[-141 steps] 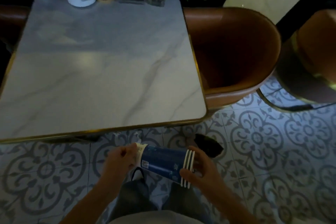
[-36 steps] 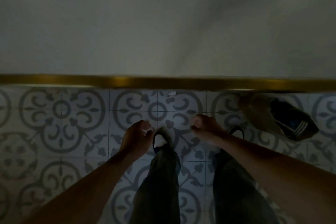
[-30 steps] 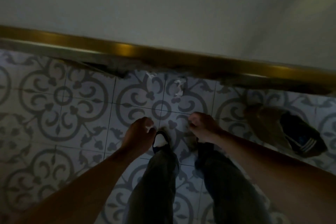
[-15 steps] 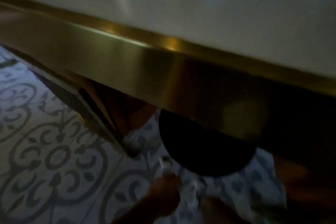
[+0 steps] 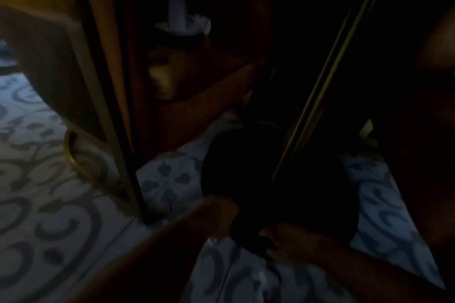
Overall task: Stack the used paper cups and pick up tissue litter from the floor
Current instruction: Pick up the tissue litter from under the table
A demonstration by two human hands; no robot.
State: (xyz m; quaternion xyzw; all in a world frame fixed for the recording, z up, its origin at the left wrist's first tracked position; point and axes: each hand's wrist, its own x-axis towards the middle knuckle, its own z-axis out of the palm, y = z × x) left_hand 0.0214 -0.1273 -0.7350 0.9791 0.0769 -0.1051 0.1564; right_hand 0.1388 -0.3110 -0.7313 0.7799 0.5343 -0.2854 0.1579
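- The view is dark and blurred, low under the table, close to the patterned floor (image 5: 56, 224).
- The left hand (image 5: 214, 216) reaches down to the tiles beside the round black table base (image 5: 278, 179); its fingers look curled, and a small pale scrap, perhaps tissue (image 5: 213, 241), shows at its lower edge. Whether the fingers grip it cannot be told.
- The right hand (image 5: 293, 241) lies low at the near rim of the base, fingers bent; whether it holds anything cannot be told.
- The scrap is too small and smeared to give a long axis or heading.
- No cups can be made out here.
- A brown chair (image 5: 197, 61) with a gold leg ring (image 5: 73, 157) stands on the left.
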